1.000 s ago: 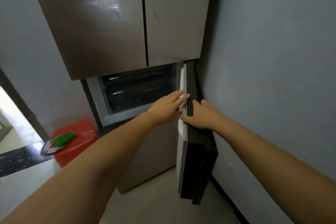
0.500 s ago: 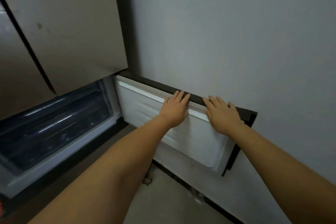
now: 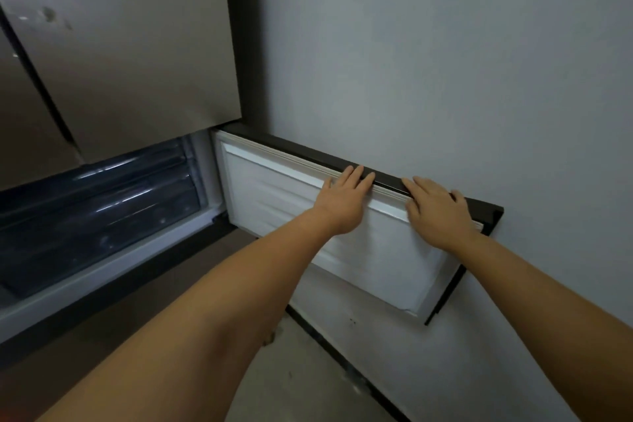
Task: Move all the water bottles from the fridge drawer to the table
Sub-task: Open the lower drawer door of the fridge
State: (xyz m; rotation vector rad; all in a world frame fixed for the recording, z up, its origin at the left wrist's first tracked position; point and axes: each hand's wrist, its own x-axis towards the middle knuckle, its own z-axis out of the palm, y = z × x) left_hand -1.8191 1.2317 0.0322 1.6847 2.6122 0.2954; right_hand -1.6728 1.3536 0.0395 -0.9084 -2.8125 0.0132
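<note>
Presumably to clear the way to the drawers [image 3: 99, 202], the fridge door [image 3: 342, 243] is pressed wide by the left hand [image 3: 344, 202] and right hand [image 3: 435, 212], fingers flat, grasping nothing.

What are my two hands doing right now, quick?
Left hand: open, flat on the white inner panel of the swung-open lower fridge door, holding nothing.
Right hand: open, flat on the same door's top edge, holding nothing.

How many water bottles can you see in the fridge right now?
0. No bottle shows. The dark drawers in the open compartment only reflect light, so bottles may be hidden inside. Both hands, left hand and right hand, rest flat on the open lower door.
</note>
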